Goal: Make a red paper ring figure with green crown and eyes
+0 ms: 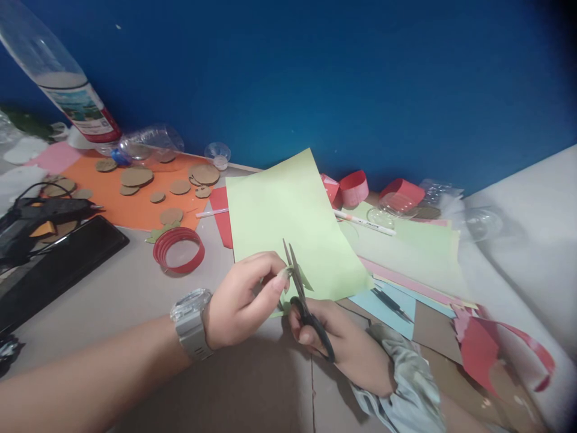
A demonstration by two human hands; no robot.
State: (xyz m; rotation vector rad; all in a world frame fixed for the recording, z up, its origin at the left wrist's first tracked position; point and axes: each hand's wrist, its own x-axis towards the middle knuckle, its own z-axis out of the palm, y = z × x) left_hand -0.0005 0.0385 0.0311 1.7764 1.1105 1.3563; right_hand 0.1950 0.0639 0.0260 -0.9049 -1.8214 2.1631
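A pair of black-handled scissors (300, 288) is gripped in my right hand (342, 343), its blades slightly parted and pointing away from me. Just left of the blades, my left hand (246, 300) is closed in a pinch on a small piece of green paper (288, 273). The fingers partly cover that piece, and it touches or nearly touches the blades. Under both hands lies a large light green sheet (279, 210). My left wrist carries a grey watch (192, 322).
To the left are a red ring (179, 249), cardboard discs (137, 177) on orange paper (117, 207), a glue gun (49, 216), a black phone (67, 264) and a tall bottle (76, 102). Coloured sheets (419, 252), a marker (365, 222) and a craft knife (392, 304) lie right.
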